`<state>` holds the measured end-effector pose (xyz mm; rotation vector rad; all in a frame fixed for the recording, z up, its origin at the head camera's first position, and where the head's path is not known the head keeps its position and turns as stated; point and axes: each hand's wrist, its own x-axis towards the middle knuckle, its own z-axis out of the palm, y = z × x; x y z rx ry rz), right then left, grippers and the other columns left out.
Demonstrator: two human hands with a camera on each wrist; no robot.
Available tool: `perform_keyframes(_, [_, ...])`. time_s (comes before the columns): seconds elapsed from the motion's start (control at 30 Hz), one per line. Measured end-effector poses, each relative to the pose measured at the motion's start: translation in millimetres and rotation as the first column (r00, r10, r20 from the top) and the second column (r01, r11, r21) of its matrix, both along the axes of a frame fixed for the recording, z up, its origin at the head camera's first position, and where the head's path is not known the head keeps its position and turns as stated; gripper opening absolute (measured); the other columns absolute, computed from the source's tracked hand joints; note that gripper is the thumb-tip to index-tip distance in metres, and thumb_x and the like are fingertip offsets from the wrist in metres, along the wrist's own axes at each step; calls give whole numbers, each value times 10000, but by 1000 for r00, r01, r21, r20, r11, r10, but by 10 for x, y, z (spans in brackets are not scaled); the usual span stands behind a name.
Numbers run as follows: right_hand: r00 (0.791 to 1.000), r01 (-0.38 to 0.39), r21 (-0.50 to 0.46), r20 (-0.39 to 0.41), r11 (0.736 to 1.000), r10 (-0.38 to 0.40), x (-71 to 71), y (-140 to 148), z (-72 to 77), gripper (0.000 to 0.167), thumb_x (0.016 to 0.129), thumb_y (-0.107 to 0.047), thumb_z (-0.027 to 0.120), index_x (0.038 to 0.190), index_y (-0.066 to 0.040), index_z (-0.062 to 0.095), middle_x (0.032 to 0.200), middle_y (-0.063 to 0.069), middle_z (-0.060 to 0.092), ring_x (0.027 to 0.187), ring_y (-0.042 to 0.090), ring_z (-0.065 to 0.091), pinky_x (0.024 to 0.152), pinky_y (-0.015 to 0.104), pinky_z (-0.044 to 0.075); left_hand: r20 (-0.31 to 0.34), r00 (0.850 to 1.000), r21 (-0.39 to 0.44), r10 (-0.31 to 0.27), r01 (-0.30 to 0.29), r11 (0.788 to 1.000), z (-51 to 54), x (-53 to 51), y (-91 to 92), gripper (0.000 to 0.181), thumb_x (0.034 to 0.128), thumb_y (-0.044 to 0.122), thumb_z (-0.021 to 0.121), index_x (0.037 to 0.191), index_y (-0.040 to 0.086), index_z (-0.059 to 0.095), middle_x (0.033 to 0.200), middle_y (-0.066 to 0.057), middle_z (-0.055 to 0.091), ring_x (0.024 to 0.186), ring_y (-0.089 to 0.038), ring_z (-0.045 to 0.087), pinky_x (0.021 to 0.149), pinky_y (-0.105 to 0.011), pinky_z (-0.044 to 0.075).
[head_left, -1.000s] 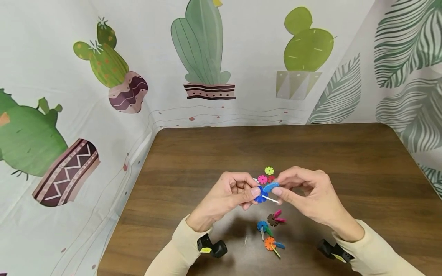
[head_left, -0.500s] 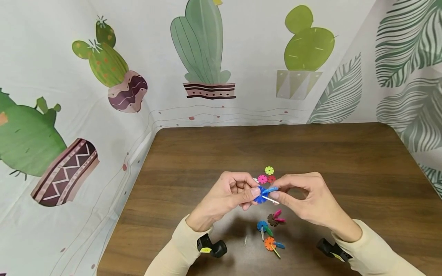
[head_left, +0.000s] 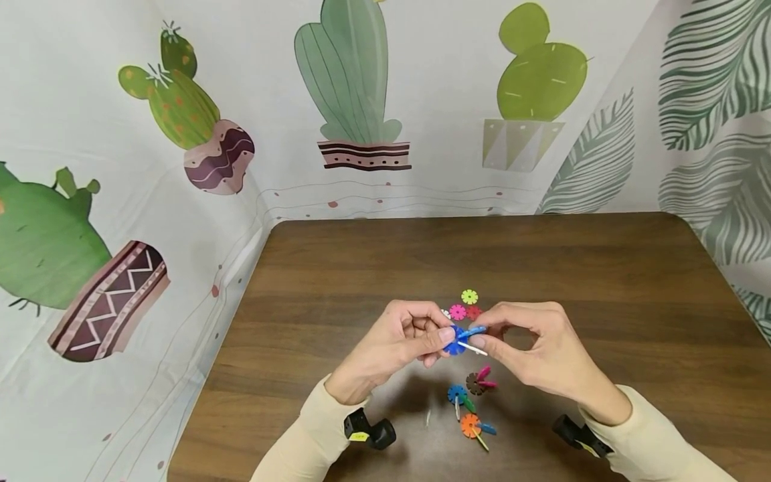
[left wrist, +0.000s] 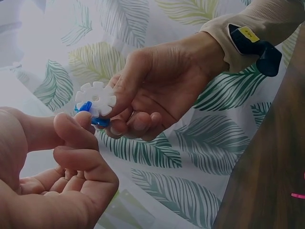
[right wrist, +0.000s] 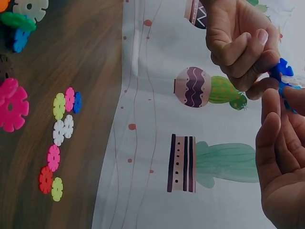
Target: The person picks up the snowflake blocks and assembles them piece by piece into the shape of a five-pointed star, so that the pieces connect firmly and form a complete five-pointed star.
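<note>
My left hand [head_left: 412, 338] pinches a dark blue notched disc [head_left: 454, 346] between thumb and fingers, above the table. A white notched disc [left wrist: 95, 98] stands edge-on in it, seen face-on in the left wrist view. My right hand [head_left: 536, 338] pinches a lighter blue notched disc [head_left: 472, 331] by its outer edge, its inner edge meeting the dark blue disc. In the right wrist view the fingers of my right hand [right wrist: 281, 152] and left hand [right wrist: 243, 47] come together, partly hiding the blue pieces.
Below the hands on the brown table [head_left: 337, 268] lie joined discs: brown with pink [head_left: 474, 383], blue with white and green [head_left: 457, 394], orange with blue and yellow [head_left: 470, 426]. Several loose discs lie beyond, including yellow-green [head_left: 470, 296], pink [head_left: 458, 312] and red [head_left: 474, 312]. A printed cloth [head_left: 446, 187] hangs behind.
My right hand has shifted slightly and turned the lighter blue disc more edge-on against the dark blue one. My left hand keeps its hold in place. The head view has tilted a little.
</note>
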<state>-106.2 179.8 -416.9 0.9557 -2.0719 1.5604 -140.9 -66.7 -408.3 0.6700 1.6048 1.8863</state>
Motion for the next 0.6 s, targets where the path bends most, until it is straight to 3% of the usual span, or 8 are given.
perform_keyframes(0.07, [999, 14, 20, 30, 1000, -14, 17, 13, 8, 417, 734, 91, 918, 1058, -142, 799, 842, -9, 779, 728, 9, 675, 697, 158, 591, 3, 1000, -7, 2, -2, 1000, -4, 1, 1, 284, 1033, 111, 714, 1055, -166, 656, 771, 17, 720, 580, -28, 598, 567, -135, 505])
perform_keyframes(0.23, [996, 41, 63, 79, 997, -46, 41, 41, 30, 484, 734, 103, 905, 1126, -159, 796, 905, -35, 798, 761, 11, 703, 735, 165, 610, -3, 1000, -11, 12, -12, 1000, -18, -2, -7, 262, 1034, 103, 709, 1045, -155, 665, 803, -396, 619, 579, -27, 597, 570, -129, 518])
perform_keyframes(0.3, [996, 43, 62, 70, 997, -47, 35, 50, 23, 498, 727, 114, 900, 1132, -157, 794, 898, -33, 794, 758, 11, 699, 733, 164, 606, -5, 1000, -12, 11, -11, 1000, -23, -6, -9, 259, 1034, 106, 709, 1045, -149, 669, 836, -460, 584, 581, -30, 597, 571, -128, 517])
perform_keyframes(0.37, [998, 45, 54, 48, 998, -48, 21, 60, 10, 517, 714, 132, 895, 1136, -151, 794, 887, -24, 788, 753, 12, 690, 729, 160, 601, -5, 1000, -21, 11, -11, 1000, -27, -11, -9, 249, 1035, 108, 708, 1048, -139, 677, 803, -379, 627, 581, -36, 598, 568, -131, 513])
perform_keyframes(0.5, [998, 62, 44, 15, 997, -63, 1, 90, -17, 558, 690, 175, 875, 1139, -147, 791, 885, -29, 773, 750, 15, 668, 730, 148, 586, 6, 1000, -64, 15, -15, 998, -40, -24, -4, 220, 1029, 80, 706, 1066, -137, 686, 788, -74, 714, 581, -43, 602, 570, -138, 519])
perform_keyframes(0.6, [997, 74, 54, 30, 996, -75, 3, 115, -23, 555, 704, 181, 864, 1137, -158, 790, 897, -41, 769, 758, 17, 667, 734, 149, 582, 20, 1000, -105, 20, -18, 994, -58, -32, -4, 204, 1027, 49, 695, 1082, -147, 681, 773, 20, 724, 579, -38, 606, 577, -138, 533])
